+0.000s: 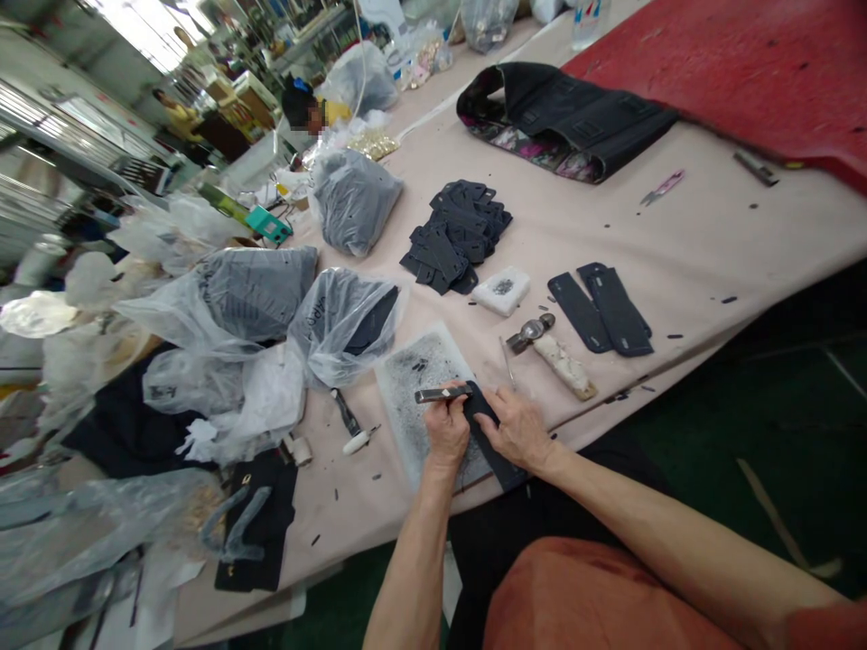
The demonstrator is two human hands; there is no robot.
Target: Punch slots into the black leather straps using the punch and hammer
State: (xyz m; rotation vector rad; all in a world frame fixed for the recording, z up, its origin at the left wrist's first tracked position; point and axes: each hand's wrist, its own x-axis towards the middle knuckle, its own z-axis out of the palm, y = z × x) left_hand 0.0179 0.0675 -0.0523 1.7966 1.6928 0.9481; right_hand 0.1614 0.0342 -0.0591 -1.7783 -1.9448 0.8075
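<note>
My left hand [448, 431] is closed around a dark metal punch [440, 394], which lies nearly level with its tip pointing left. The fingers of my right hand [520, 431] hold a dark strap piece [498, 459] at its edge, thumb on top. The punch's right end meets the upper end of this piece. Beneath both hands lies a worn whitish board [424, 350] with small dark cut-out bits on it. A hammer [552, 354] with a wrapped handle rests right of the board, beside a thin metal rod [508, 363].
Several dark pieces [451, 236] are heaped beyond the board, near a white block [502, 290]. More strap pieces [615, 310] lie to the right. Plastic bags [254, 293] crowd the left. A dark bag body [575, 117] and pink snips [664, 187] lie farther back; a person [308, 108] sits behind.
</note>
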